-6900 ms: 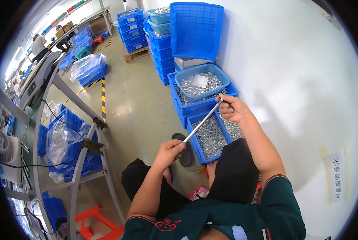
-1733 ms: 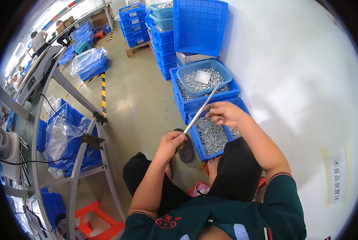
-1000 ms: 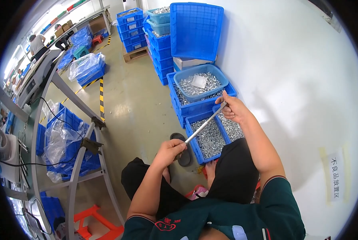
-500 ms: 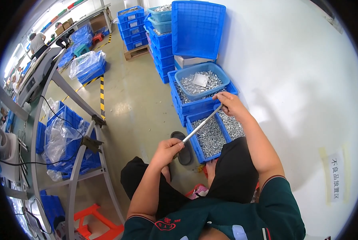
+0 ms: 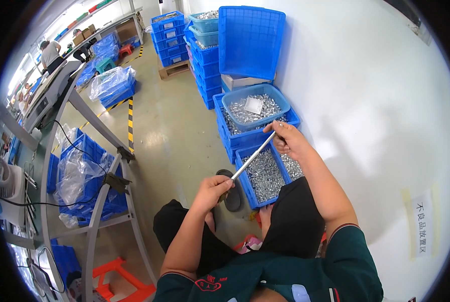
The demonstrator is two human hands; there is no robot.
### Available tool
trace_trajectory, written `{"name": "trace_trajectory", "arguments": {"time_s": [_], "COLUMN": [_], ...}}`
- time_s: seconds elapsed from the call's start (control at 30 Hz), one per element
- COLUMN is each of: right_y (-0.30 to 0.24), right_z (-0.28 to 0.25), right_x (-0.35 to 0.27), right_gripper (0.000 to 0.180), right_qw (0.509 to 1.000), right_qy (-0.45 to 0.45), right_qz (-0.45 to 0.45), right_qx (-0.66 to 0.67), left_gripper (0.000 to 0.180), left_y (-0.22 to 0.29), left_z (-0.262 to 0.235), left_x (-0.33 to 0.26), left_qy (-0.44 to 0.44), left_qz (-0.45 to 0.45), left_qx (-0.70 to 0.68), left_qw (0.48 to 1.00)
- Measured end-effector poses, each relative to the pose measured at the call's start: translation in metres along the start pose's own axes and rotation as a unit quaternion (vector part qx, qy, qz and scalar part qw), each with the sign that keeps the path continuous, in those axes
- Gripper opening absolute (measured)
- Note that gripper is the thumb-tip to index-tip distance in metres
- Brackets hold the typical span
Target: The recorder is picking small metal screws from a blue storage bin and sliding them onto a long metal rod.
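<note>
A slim silver metal rod (image 5: pixel 252 157) slants up to the right between my hands, over a blue crate (image 5: pixel 239 163) of small shiny metal parts. My left hand (image 5: pixel 214 193) is closed around its lower, thicker end. At the upper end my right hand (image 5: pixel 289 140) has thumb and index finger on the rod's tip, the other fingers curled under. Whether a small part sits at that tip cannot be made out. Beyond my right hand, a light-blue basin (image 5: pixel 230 108) holds more metal parts and a white card (image 5: pixel 253 105), resting on a larger blue crate.
Stacked blue crates (image 5: pixel 207 75) and an upright blue lid or tray (image 5: pixel 250 43) stand along the white wall (image 5: pixel 355 75). To the left is a grey-framed workbench (image 5: pixel 96 201) with plastic-covered crates (image 5: pixel 79 166). An orange stool (image 5: pixel 119 282) lies low at left. Other people work far left.
My right hand has turned slightly at the rod's upper end, its fingers more curled beneath. My left hand keeps its hold at the lower end. The whole view has shifted a little.
</note>
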State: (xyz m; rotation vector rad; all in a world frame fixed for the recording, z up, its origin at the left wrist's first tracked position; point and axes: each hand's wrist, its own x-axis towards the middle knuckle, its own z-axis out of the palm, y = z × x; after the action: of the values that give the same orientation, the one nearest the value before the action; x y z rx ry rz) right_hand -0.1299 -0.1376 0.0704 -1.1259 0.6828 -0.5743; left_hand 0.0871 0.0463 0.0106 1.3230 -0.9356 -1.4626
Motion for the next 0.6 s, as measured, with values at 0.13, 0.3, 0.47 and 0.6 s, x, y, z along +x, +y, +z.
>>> {"name": "trace_trajectory", "arguments": {"time_s": [0.13, 0.3, 0.47, 0.6], "right_y": [-0.004, -0.002, 0.011, 0.013], "right_z": [0.001, 0.007, 0.01, -0.017], "right_x": [-0.003, -0.004, 0.001, 0.012], "right_gripper": [0.045, 0.051, 0.031, 0.023], "right_qw": [1.0, 0.996, 0.973, 0.978], "right_qy": [-0.022, -0.069, -0.149, 0.013], "right_qz": [-0.005, 0.025, 0.166, 0.085], "right_qx": [0.005, 0.042, -0.066, 0.188], "left_gripper": [0.021, 0.021, 0.021, 0.021], "left_y": [0.0, -0.001, -0.004, -0.004], "left_z": [0.0, 0.001, 0.001, -0.001], "left_x": [0.0, 0.002, 0.006, 0.008], "left_qy": [-0.002, -0.007, 0.007, 0.012], "left_qz": [-0.006, 0.004, -0.002, 0.001], "left_qx": [0.002, -0.021, -0.037, -0.061], "left_qw": [1.0, 1.0, 0.999, 0.998]}}
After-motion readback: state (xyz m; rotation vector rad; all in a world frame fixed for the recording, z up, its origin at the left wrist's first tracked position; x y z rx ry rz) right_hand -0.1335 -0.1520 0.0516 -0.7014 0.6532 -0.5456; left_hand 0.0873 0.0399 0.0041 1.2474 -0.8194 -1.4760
